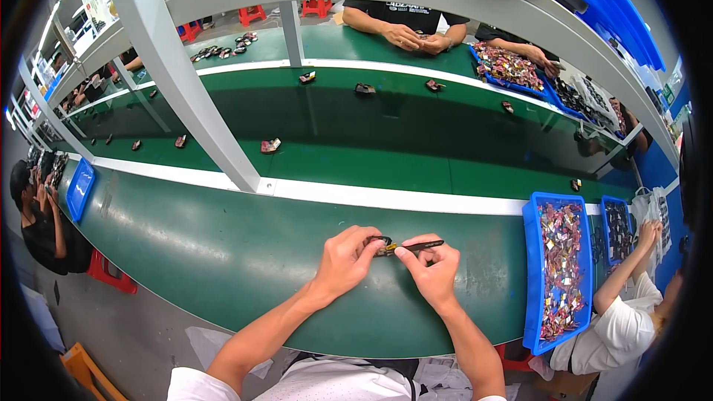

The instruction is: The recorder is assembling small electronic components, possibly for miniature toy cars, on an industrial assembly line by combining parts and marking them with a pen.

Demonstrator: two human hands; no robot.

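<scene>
Over the green bench, my left hand (346, 260) pinches a small black electronic part (382, 240) between thumb and fingers. Close beside it, my right hand (433, 270) is closed around slim black tweezers (428, 245), whose rear end sticks out to the right. The tweezers' tip meets the part where a small yellowish piece (391, 247) shows between the two hands. Fingers cover much of the part, so its exact kind cannot be made out.
At my right stands a blue tray (529, 282) full of small reddish parts. Beyond a white rail (327, 193), a green conveyor belt (356, 156) carries scattered small assemblies. A grey post (178, 74) rises at left. Co-workers sit across and at both sides.
</scene>
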